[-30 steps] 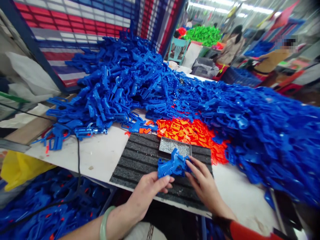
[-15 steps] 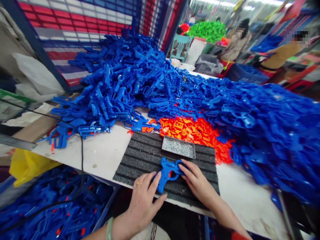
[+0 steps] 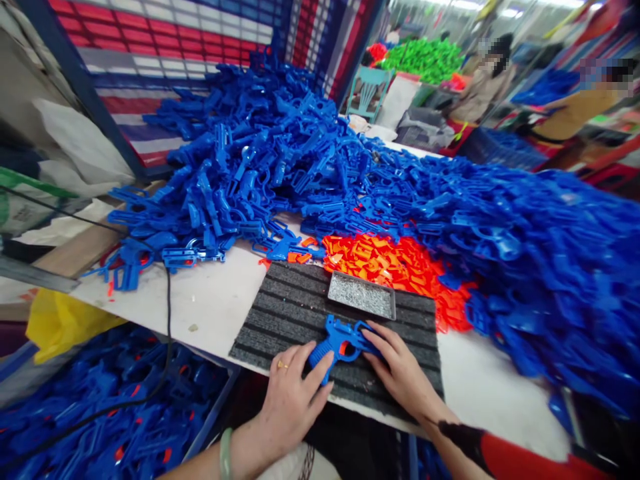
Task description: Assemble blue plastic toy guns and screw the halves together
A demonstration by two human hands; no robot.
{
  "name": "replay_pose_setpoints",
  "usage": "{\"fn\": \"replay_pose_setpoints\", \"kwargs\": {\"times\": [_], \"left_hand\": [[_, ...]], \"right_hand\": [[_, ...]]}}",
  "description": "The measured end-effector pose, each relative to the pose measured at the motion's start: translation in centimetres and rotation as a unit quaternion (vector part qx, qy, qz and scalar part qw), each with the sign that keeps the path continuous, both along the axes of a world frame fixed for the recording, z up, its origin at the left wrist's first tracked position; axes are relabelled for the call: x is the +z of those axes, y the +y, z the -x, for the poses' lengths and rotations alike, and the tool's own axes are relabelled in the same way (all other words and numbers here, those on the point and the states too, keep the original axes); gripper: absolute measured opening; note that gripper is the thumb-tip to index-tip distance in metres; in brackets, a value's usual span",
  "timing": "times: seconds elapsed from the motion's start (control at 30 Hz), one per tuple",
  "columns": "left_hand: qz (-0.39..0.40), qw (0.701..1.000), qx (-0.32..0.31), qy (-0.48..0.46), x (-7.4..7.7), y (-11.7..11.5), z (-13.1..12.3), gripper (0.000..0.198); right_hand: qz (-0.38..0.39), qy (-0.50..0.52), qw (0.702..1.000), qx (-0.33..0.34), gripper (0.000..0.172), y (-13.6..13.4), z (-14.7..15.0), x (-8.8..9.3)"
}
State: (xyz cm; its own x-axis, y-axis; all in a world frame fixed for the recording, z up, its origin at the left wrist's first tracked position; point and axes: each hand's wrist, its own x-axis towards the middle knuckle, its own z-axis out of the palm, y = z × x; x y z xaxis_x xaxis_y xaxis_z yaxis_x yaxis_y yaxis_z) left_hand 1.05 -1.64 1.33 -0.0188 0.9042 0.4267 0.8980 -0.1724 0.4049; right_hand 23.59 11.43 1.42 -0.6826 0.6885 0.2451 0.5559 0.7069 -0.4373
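A blue toy pistol (image 3: 337,335) now lies flat on a ridged dark mat (image 3: 273,317); a second ago both hands held it up, tilted, over the same mat. Its weight seems now to rest on the mat, which probably leaves the hands only to steady or adjust it. The pistol lies on its side, its long axis running left to right, about parallel to the long side of a tray (image 3: 394,307) of small silvery pieces just beyond it. The barrel points right, its tip hidden by the person's right hand (image 3: 403,370); the grip slants toward the person, down and left. An orange trigger (image 3: 344,348) shows inside the guard. The left hand (image 3: 295,400) has its fingers spread, fingertips on the grip, thumb apart. The right fingers are parted around the barrel end; whether they pinch it, one cannot tell.
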Motion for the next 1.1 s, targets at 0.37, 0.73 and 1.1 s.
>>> {"fn": "replay_pose_setpoints", "kwargs": {"times": [0.37,0.73,1.1], "left_hand": [[-0.017,1.000,-0.017,0.009,-0.01,-0.12,0.16,0.035],[-0.009,0.998,-0.009,0.061,0.14,0.00,-0.12,0.036],[-0.008,0.999,0.002,0.044,0.29,0.01,-0.26,0.034]], "right_hand": [[-0.013,0.027,1.000,-0.005,0.041,0.05,-0.41,-0.46],[-0.030,-0.016,0.999,-0.023,0.037,-0.41,-0.15,0.29],[0.014,-0.002,0.999,-0.047,0.036,-0.48,-0.15,0.26]]}}
